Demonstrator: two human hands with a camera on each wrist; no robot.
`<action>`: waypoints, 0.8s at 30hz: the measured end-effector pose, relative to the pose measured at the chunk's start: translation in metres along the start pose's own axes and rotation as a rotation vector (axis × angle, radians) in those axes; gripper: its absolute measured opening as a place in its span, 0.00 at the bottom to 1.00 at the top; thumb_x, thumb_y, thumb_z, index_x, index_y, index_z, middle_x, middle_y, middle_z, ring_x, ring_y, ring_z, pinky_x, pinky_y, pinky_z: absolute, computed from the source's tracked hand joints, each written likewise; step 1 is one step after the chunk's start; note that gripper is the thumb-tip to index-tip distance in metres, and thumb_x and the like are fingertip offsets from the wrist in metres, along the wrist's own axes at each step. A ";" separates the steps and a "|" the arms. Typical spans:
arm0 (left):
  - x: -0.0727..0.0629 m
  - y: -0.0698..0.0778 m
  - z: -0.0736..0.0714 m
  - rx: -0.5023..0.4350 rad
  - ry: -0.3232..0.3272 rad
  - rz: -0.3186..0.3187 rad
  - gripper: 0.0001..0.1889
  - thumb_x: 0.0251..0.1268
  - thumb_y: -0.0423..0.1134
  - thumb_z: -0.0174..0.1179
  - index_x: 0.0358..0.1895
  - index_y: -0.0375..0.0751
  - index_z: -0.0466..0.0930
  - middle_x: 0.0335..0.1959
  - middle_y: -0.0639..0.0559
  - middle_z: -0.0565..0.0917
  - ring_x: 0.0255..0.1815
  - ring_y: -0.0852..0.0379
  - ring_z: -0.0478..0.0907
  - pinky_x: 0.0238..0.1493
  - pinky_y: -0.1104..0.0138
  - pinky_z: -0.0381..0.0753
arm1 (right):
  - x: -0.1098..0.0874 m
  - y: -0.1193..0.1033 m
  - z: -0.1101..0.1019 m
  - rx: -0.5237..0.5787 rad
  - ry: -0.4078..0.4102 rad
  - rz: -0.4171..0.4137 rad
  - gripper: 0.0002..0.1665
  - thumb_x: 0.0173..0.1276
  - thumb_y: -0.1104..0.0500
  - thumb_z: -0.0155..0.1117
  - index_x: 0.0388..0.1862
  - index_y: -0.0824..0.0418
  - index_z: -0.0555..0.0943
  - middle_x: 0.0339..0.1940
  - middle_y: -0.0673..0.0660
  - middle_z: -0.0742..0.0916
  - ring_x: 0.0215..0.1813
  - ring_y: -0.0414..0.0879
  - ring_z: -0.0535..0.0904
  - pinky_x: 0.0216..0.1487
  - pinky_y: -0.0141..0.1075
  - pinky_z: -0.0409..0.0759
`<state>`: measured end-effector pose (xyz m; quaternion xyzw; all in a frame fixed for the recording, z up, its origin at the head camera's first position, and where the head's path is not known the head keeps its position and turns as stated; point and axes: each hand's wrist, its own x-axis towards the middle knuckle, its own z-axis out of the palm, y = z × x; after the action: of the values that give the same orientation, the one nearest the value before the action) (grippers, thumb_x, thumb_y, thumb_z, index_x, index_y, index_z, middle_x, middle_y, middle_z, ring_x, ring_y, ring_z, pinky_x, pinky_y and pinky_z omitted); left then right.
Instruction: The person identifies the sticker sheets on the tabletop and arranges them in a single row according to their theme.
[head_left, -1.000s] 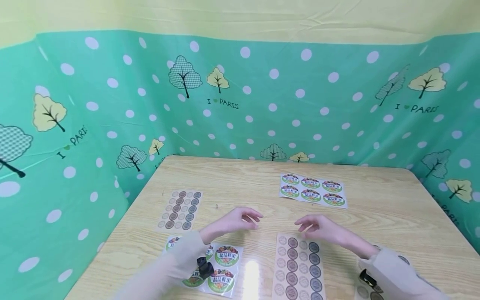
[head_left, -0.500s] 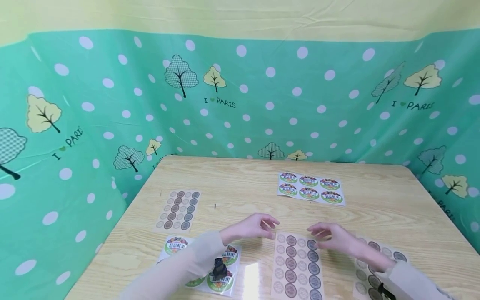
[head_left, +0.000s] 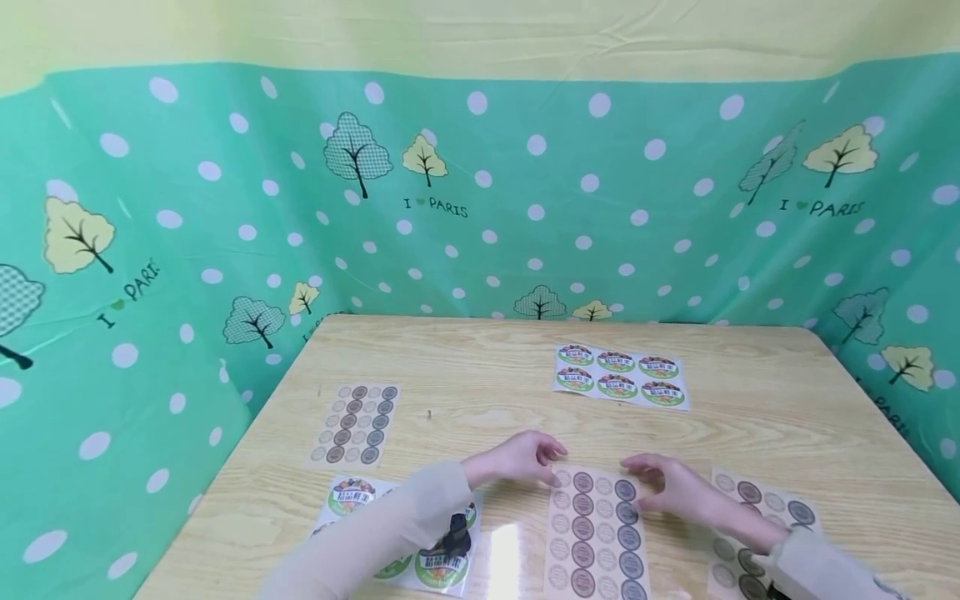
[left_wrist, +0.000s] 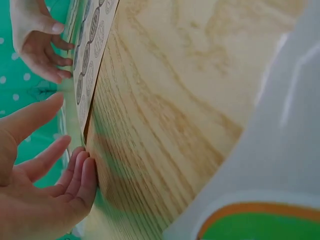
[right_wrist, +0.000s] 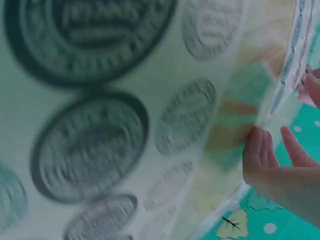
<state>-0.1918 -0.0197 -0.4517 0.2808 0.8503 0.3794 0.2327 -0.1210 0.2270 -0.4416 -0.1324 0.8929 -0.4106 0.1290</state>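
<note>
A sheet of round brown and grey stickers (head_left: 596,533) lies flat on the table between my two hands. At its upper left corner is my left hand (head_left: 521,457), thumb apart from the fingers; in the left wrist view its lower fingertips (left_wrist: 89,162) rest on the table by the sheet's corner. My right hand (head_left: 675,490) is at the upper right corner, with its fingertips against the sheet's edge in the right wrist view and the thumb spread away. Neither hand pinches the paper.
A similar sheet (head_left: 723,550) lies under my right forearm, and another (head_left: 356,425) at the left. Fruit-label stickers (head_left: 442,567) lie under my left sleeve. Another fruit-label sheet (head_left: 621,377) is at the back. A green dotted curtain (head_left: 450,208) surrounds the wooden table (head_left: 465,375).
My left hand has moved right and slightly down to the middle sheet's upper left corner. My right hand has shifted right and down to its upper right corner. The sheets lie as before.
</note>
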 end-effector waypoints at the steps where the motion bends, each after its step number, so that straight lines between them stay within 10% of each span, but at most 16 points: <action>1: 0.002 0.000 0.000 0.020 -0.005 0.005 0.23 0.39 0.31 0.68 0.45 0.35 0.77 0.35 0.52 0.78 0.30 0.66 0.70 0.35 0.79 0.71 | 0.000 0.001 0.001 -0.015 -0.003 -0.014 0.35 0.41 0.59 0.71 0.51 0.69 0.73 0.46 0.64 0.79 0.46 0.56 0.74 0.50 0.48 0.72; 10: 0.005 -0.001 0.002 0.176 -0.020 0.083 0.22 0.32 0.33 0.72 0.39 0.37 0.79 0.30 0.56 0.69 0.30 0.67 0.63 0.33 0.81 0.65 | 0.004 0.010 0.009 -0.061 0.007 -0.053 0.34 0.37 0.61 0.71 0.49 0.66 0.74 0.39 0.55 0.73 0.42 0.47 0.67 0.46 0.34 0.69; 24: 0.004 0.003 0.009 0.284 0.014 0.040 0.16 0.33 0.33 0.71 0.32 0.44 0.80 0.29 0.59 0.67 0.32 0.68 0.60 0.36 0.79 0.61 | 0.005 0.009 0.013 -0.094 0.043 -0.025 0.35 0.32 0.64 0.73 0.46 0.65 0.75 0.36 0.54 0.71 0.38 0.45 0.65 0.43 0.34 0.69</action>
<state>-0.1883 -0.0110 -0.4551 0.3250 0.8913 0.2618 0.1772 -0.1227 0.2218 -0.4575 -0.1407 0.9121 -0.3724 0.0982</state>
